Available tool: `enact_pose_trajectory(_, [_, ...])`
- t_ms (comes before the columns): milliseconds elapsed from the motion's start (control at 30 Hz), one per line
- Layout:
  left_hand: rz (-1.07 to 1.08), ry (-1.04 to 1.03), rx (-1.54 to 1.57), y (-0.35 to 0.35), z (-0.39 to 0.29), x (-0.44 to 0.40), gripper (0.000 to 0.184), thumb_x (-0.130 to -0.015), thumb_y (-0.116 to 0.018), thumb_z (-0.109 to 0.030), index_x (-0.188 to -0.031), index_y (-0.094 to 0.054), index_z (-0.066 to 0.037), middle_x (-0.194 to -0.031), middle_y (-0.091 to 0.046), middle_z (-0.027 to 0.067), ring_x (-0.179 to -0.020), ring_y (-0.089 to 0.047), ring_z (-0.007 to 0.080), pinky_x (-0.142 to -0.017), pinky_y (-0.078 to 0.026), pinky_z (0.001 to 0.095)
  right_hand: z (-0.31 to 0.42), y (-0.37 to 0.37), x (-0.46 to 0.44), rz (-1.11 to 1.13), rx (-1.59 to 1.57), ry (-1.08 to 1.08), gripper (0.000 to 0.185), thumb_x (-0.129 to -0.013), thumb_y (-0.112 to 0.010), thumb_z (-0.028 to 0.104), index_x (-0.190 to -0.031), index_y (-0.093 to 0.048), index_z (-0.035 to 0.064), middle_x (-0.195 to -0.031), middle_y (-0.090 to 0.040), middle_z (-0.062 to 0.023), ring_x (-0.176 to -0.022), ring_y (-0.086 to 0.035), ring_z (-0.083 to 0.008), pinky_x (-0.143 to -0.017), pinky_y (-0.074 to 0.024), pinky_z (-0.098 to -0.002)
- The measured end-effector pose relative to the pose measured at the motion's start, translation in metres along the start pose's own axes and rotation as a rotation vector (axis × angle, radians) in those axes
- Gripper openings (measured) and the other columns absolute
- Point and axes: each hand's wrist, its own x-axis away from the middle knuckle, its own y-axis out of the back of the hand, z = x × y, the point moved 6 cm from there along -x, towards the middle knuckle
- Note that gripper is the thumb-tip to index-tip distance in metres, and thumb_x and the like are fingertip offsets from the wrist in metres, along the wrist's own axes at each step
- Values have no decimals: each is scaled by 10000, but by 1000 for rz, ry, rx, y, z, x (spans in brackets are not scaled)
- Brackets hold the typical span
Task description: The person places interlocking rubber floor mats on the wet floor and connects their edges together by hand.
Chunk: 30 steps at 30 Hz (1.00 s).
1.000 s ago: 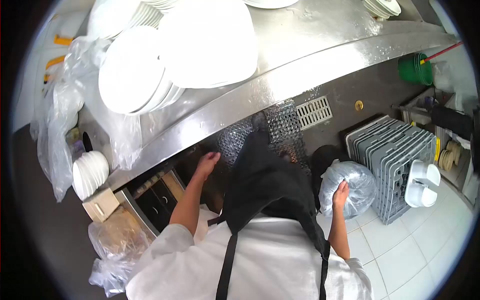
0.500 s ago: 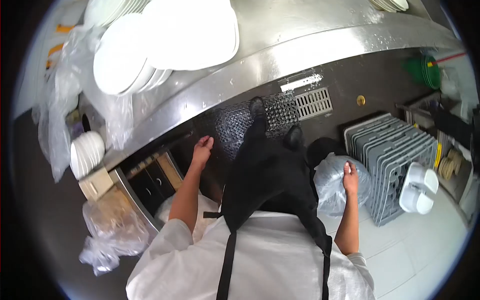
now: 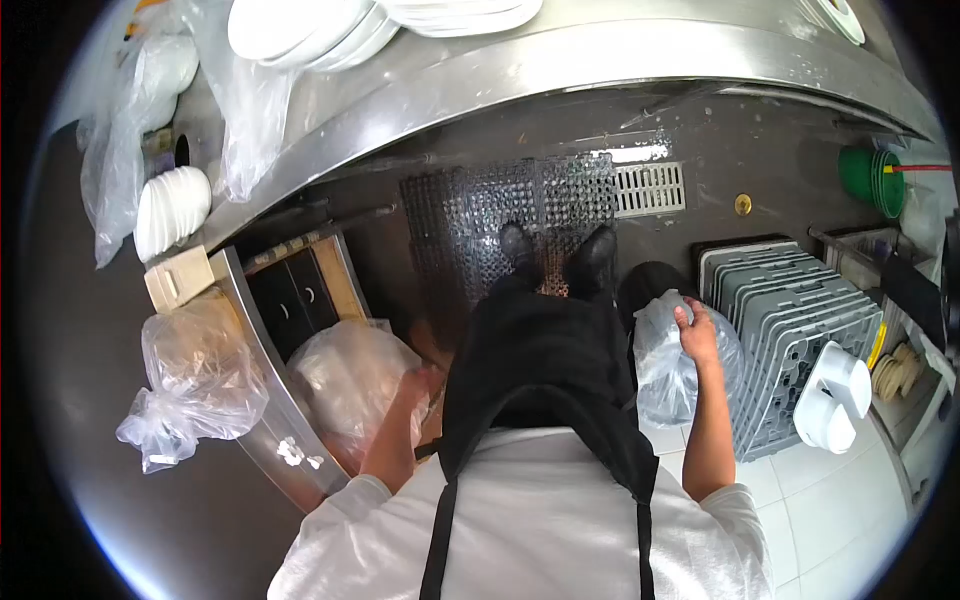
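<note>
My right hand (image 3: 697, 332) is held out at my right with thumb and fingers apart, holding nothing. It overlaps a clear plastic bag (image 3: 665, 385) on the right; whether it touches the bag I cannot tell. My left hand (image 3: 424, 381) hangs low at my left side, blurred, its fingers hard to make out. Beside it is a filled translucent plastic bag (image 3: 345, 385), and I cannot tell if the hand touches it.
White plates (image 3: 300, 30) stand on the steel counter (image 3: 600, 65) ahead. Grey dish racks (image 3: 790, 330) are stacked at the right, near white containers (image 3: 835, 395). White bowls (image 3: 172, 212) and a tied plastic bag (image 3: 190, 385) are at the left. A wet rubber mat (image 3: 470, 210) covers the floor.
My view has shifted back from the counter, and my feet now stand together on the mat. My left hand has dropped back toward my side. My right hand's fingers have spread.
</note>
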Motion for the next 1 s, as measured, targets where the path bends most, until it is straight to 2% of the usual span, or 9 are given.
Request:
enact_pose_trajectory(133, [-25,-58,59,25,-4,-51,329,-967,-644,-392,-1018,-681,-69,-782,-648,11,-704,-587,145,-603,-461,318,13,-17,19,-58,97,69,475,-952,-635,388,-1287,-600,54,-1298,-583,-253,-1214,-551,-433,-1019,-450,-456])
enact_pose_trajectory(200, [-69,-66,209,39,1,-92,491,-921,-690,-430,-1228,-651,-49,-849,-667,29,-750,-601,123,-645,-463,298,21,-27,22,-55,97,84,468,-951,-637,379,-1284,-603,51,-1297,-586,-251,-1219,-549,-432,-1023,-448,-456])
enact_pose_trajectory(400, [-89,-132,594,96,-82,-80,418,-946,-674,-433,-1181,-621,-92,-978,-658,-25,-806,-601,105,-727,-471,281,61,-53,18,-35,98,76,446,-948,-646,353,-1273,-613,49,-1292,-592,-243,-1217,-552,-424,-1023,-448,-452])
enact_pose_trajectory(500, [-74,-110,645,103,-51,-97,540,-934,-679,-451,-1281,-603,-45,-1004,-646,-2,-843,-585,107,-663,-471,267,74,-65,22,-20,103,102,434,-940,-661,329,-1270,-615,51,-1287,-597,-235,-1204,-563,-421,-1017,-454,-445])
enact_pose_trajectory(833, [-103,169,787,35,52,-44,412,-966,-637,-427,-1173,-642,-71,-884,-623,-5,-757,-574,91,-628,-465,263,48,-69,-38,208,193,34,503,-946,-638,432,-1269,-615,46,-1219,-654,-246,-1156,-621,-394,-988,-484,-441])
enact_pose_trajectory(867, [-92,141,799,20,64,-41,399,-970,-632,-422,-1158,-644,-71,-864,-617,-6,-750,-573,93,-630,-465,261,49,-64,-43,216,322,-5,497,-968,-624,422,-1260,-609,20,-1178,-688,-190,-1119,-654,-286,-936,-505,-362])
enact_pose_trajectory(900, [-81,102,818,8,67,-44,386,-973,-628,-416,-1144,-646,-70,-844,-612,-6,-742,-572,94,-632,-465,260,59,-60,-41,201,237,-16,494,-971,-626,411,-1254,-607,7,-1174,-690,-182,-1112,-653,-273,-938,-500,-354])
enact_pose_trajectory(933, [-95,292,532,38,2,10,355,-971,-640,-364,-1150,-652,-58,-845,-612,-1,-765,-582,117,-677,-482,266,72,-55,-44,178,152,-19,491,-973,-627,400,-1249,-605,-7,-1170,-692,-175,-1106,-651,-261,-941,-495,-345])
enact_pose_trajectory(1000, [-1,262,611,-7,63,-34,364,-965,-651,-330,-1194,-636,-48,-881,-614,10,-778,-586,137,-715,-490,274,107,-48,-42,143,6,-2,474,-991,-615,371,-1237,-597,-34,-1147,-695,-136,-1069,-635,-210,-958,-470,-320])
